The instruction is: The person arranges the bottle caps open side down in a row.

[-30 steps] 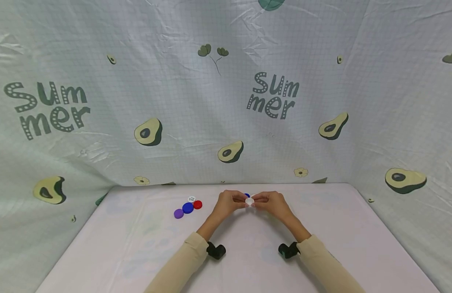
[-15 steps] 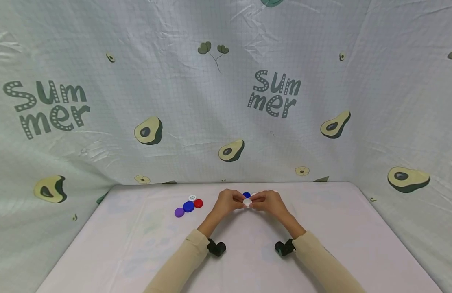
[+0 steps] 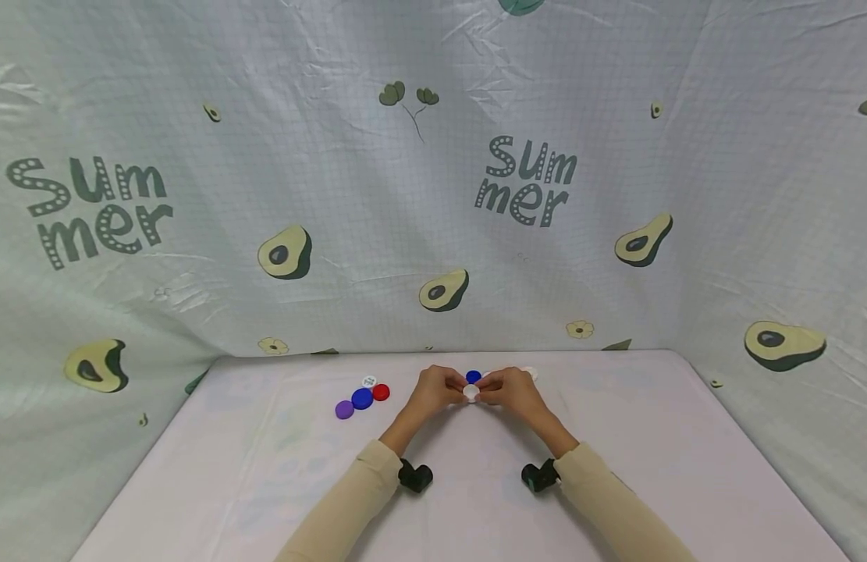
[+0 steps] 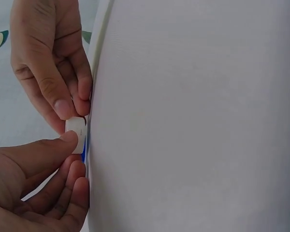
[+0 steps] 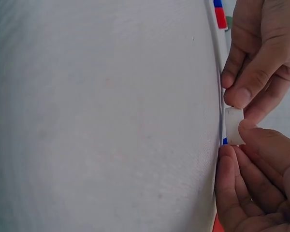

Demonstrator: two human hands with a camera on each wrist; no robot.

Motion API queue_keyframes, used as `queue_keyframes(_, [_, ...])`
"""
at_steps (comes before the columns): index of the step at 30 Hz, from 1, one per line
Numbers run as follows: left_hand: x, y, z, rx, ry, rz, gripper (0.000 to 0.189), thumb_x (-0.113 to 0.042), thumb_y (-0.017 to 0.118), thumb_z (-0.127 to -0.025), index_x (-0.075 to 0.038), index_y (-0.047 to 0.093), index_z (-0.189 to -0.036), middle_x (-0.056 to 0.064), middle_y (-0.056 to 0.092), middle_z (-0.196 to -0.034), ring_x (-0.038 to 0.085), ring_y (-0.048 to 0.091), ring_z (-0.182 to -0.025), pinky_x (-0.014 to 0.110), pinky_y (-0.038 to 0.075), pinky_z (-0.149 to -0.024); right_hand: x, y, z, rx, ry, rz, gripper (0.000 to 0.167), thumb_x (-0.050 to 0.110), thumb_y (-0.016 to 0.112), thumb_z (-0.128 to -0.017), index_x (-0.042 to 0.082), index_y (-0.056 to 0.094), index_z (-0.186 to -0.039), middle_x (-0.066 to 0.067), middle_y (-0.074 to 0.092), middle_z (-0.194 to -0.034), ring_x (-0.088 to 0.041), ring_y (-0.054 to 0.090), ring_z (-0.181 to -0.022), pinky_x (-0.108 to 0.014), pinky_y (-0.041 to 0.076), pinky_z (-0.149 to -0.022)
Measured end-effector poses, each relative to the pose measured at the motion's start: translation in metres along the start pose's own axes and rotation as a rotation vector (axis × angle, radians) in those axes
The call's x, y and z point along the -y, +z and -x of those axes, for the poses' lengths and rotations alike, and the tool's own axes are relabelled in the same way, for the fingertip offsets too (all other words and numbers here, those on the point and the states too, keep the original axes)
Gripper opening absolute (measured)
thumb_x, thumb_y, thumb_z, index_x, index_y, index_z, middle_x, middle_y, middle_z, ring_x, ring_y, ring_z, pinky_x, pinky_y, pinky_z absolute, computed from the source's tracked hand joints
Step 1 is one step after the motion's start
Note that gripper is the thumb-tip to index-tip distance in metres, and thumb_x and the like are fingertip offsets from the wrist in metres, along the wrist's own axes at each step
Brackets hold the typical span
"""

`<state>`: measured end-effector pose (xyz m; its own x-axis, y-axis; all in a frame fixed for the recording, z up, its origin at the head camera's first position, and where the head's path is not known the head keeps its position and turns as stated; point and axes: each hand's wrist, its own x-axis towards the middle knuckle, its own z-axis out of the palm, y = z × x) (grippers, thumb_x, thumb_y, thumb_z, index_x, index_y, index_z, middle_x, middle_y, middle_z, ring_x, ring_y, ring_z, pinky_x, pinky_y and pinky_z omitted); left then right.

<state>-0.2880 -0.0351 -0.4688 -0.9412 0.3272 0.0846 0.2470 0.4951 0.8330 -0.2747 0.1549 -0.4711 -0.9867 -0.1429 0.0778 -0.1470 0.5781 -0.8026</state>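
In the head view both hands meet near the far side of the table. My left hand (image 3: 435,389) pinches the left side of a small round white bottle cap (image 3: 471,393). My right hand (image 3: 515,390) pinches its right side. Thumb and fingers of each hand bear on the rim of the cap in the left wrist view, where its thick white side (image 4: 76,135) shows. A blue bottle cap (image 3: 473,376) lies just behind the held one. Part of a white cap (image 3: 531,374) peeks out behind my right hand.
Left of the hands lies a cluster of round caps on the pale table (image 3: 475,499): a purple cap (image 3: 345,410), a blue cap (image 3: 362,399), a red cap (image 3: 381,392) and a white cap with a dark print (image 3: 369,382). A patterned curtain (image 3: 363,195) rises behind the table.
Both hands hold the white cap throughout, and it has shifted slightly left and nearer. My right hand has moved left, so the blue cap and a white cap behind show more.
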Motion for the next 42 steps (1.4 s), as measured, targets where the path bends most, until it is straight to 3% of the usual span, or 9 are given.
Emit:
queue_keyframes(7, [-0.002,0.002,-0.001,-0.006,-0.010,-0.038,0.016,0.004,0.082,-0.081,0.003,0.075,-0.094,0.007,0.069,-0.080,0.013,0.058,-0.072,0.023,0.056,-0.066,0.005,0.002,0.000,0.007,0.044,-0.018,0.016,0.002,0.083,-0.082,0.000,0.078,-0.098,-0.007,0.076,-0.086,-0.014,0.070,-0.075,-0.030,0.061,-0.072])
queue_keyframes(12, [-0.002,0.000,0.002,-0.007,0.024,-0.083,0.016,0.005,0.081,-0.082,0.006,0.074,-0.095,0.011,0.071,-0.083,0.013,0.061,-0.074,0.024,0.057,-0.069,0.011,0.000,0.003,0.012,0.066,-0.007,0.016,0.001,0.081,-0.083,-0.002,0.077,-0.099,-0.008,0.076,-0.086,-0.014,0.070,-0.074,-0.029,0.061,-0.070])
queue_keyframes(17, [0.002,-0.010,0.012,0.021,0.040,-0.089,0.016,0.003,0.077,-0.086,0.006,0.072,-0.101,0.012,0.072,-0.090,0.016,0.064,-0.080,0.029,0.059,-0.074,0.019,-0.005,0.006,-0.004,0.003,0.080,0.019,0.005,0.081,-0.085,0.000,0.077,-0.102,-0.007,0.077,-0.089,-0.016,0.073,-0.079,-0.029,0.060,-0.069])
queue_keyframes(20, [0.001,-0.024,0.024,0.051,0.023,-0.096,0.018,0.000,0.072,-0.092,0.005,0.071,-0.110,0.011,0.072,-0.098,0.019,0.066,-0.088,0.033,0.060,-0.079,0.024,-0.007,0.006,-0.019,-0.049,0.112,0.022,0.008,0.081,-0.086,0.002,0.077,-0.106,-0.007,0.078,-0.094,-0.019,0.074,-0.086,-0.032,0.061,-0.075])
queue_keyframes(24, [0.003,-0.048,0.044,0.051,0.034,-0.131,0.020,0.000,0.068,-0.095,0.004,0.070,-0.114,0.013,0.071,-0.107,0.024,0.067,-0.096,0.037,0.060,-0.085,0.032,-0.003,0.007,0.016,-0.106,0.077,0.026,0.009,0.081,-0.087,0.000,0.075,-0.111,-0.007,0.077,-0.100,-0.021,0.074,-0.092,-0.034,0.061,-0.081])
queue_keyframes(31, [0.017,-0.097,0.078,-0.096,0.082,-0.219,0.019,0.008,0.069,-0.088,0.005,0.072,-0.106,0.017,0.073,-0.104,0.026,0.070,-0.093,0.039,0.059,-0.082,0.046,0.021,0.006,0.101,-0.218,0.030,0.026,0.011,0.081,-0.087,0.001,0.077,-0.110,-0.006,0.078,-0.098,-0.016,0.073,-0.089,-0.027,0.060,-0.076])
queue_keyframes(36, [0.031,-0.125,0.098,-0.166,0.029,-0.242,0.018,0.008,0.069,-0.087,0.005,0.072,-0.105,0.018,0.074,-0.103,0.029,0.070,-0.093,0.037,0.061,-0.078,0.058,0.044,0.006,0.168,-0.255,0.026,0.022,0.013,0.079,-0.089,0.004,0.078,-0.109,-0.003,0.077,-0.101,-0.013,0.070,-0.089,-0.021,0.057,-0.075])
queue_keyframes(42, [0.045,-0.147,0.112,-0.193,-0.035,-0.237,0.024,0.007,0.068,-0.088,0.007,0.069,-0.112,0.021,0.071,-0.109,0.034,0.069,-0.097,0.039,0.061,-0.077,0.079,0.073,0.001,0.220,-0.270,0.034,0.019,0.014,0.075,-0.093,0.007,0.077,-0.111,0.001,0.076,-0.099,-0.011,0.064,-0.086,-0.020,0.055,-0.074])
